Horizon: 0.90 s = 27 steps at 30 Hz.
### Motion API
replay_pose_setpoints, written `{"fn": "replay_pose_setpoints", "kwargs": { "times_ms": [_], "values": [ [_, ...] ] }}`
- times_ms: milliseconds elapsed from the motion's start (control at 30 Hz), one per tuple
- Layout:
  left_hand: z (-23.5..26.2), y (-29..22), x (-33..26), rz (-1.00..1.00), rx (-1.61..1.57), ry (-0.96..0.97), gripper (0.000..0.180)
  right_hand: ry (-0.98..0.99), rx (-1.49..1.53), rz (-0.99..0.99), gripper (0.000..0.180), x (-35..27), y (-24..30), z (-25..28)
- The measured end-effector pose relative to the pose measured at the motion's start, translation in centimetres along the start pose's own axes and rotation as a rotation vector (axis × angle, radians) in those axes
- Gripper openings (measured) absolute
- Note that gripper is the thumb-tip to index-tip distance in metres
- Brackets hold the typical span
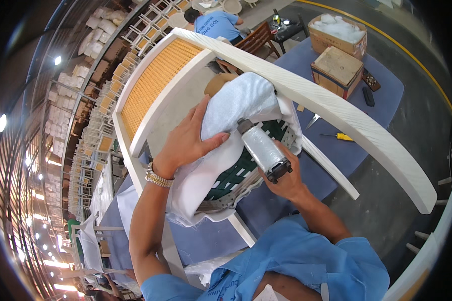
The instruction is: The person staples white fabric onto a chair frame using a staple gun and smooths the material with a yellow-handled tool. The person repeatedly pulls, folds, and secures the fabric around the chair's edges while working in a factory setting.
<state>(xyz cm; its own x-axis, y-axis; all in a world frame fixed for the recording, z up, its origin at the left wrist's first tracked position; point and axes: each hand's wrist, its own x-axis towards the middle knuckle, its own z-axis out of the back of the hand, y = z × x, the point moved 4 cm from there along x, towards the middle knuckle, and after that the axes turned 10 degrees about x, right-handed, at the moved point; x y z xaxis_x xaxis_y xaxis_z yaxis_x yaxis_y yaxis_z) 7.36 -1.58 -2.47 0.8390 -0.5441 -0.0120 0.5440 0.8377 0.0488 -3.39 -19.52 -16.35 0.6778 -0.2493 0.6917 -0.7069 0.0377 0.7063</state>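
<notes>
left hand [186,143] pressing white fabric [236,103] onto the chair seat [231,175], right hand [286,178] gripping a staple gun [263,150]

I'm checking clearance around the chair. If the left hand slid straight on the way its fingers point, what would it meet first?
The left hand lies flat on the pale fabric-covered cushion, fingers pointing up and right. Going on, it would likely ride over the cushion and meet the white curved chair rail beyond, though depth there is hard to judge.

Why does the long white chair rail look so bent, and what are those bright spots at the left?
Head view: the fisheye lens bows the white chair rail; ceiling lamps flare at the dark left rim; both hands, left hand and right hand, look sharp.
</notes>
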Motion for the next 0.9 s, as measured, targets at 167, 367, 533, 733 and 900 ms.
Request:
{"fn": "replay_pose_setpoints", "kwargs": {
  "times_ms": [167, 367, 533, 733, 900],
  "values": [
    [0.1, -1.1, -0.5, 0.0, 0.075, -0.009, 0.098, 0.133, 0.126, -0.034, 0.062, -1.0, 0.7, -1.6],
    [-0.1, -1.5, -0.3, 0.045, 0.103, 0.018, 0.1, 0.154, 0.177, -0.144, 0.056, -0.7, 1.2, -2.2],
    [-0.3, -1.3, -0.4, 0.026, 0.109, -0.006, 0.101, 0.193, 0.155, -0.128, 0.08, -0.8, 0.8, -2.3],
    [-0.6, -1.4, -0.5, -0.002, 0.155, -0.06, 0.102, 0.234, 0.15, -0.205, 0.081, -1.1, 0.9, -2.5],
    [-0.6, -2.3, -1.2, -0.051, 0.272, -0.083, 0.106, 0.256, 0.205, -0.204, 0.079, -1.2, 1.0, -3.0]
  ]
}}
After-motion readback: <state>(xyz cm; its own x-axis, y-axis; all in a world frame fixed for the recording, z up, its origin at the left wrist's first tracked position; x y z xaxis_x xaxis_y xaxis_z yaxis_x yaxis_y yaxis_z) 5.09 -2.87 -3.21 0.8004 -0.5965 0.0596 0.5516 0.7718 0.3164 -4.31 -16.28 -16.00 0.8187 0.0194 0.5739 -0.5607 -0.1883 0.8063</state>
